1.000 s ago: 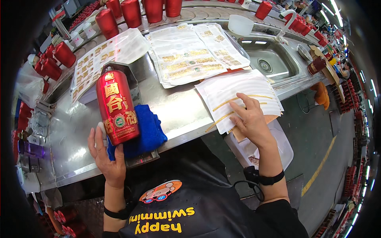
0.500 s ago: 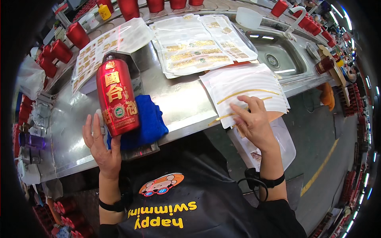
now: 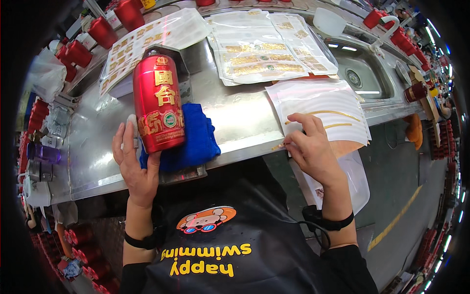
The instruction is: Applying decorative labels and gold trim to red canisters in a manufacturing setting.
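A red bottle (image 3: 159, 98) with gold characters lies on its back in a metal stand (image 3: 182, 66), its base toward me. My left hand (image 3: 135, 169) is at its lower left corner, fingers stretched out along the side and thumb touching the base. A folded blue cloth (image 3: 200, 139) lies under and beside the bottle. My right hand (image 3: 313, 152) pinches a thin gold strip (image 3: 279, 146) between thumb and fingertips, partly hidden by the fingers. Just beyond it is a white backing sheet (image 3: 313, 95) with two more gold strips (image 3: 338, 116) on it.
Stacked sheets of gold stickers (image 3: 259, 59) lie mid-bench, with another sticker sheet (image 3: 161, 32) at the far left. A steel sink (image 3: 360, 73) with a white tap (image 3: 387, 29) is at right. Red bottles (image 3: 103, 33) stand along the back. A white basin (image 3: 329, 21) sits behind.
One gold strip has come off the backing sheet, held in my right hand's fingers. My left hand keeps its place by the bottle. The whole view has shifted slightly.
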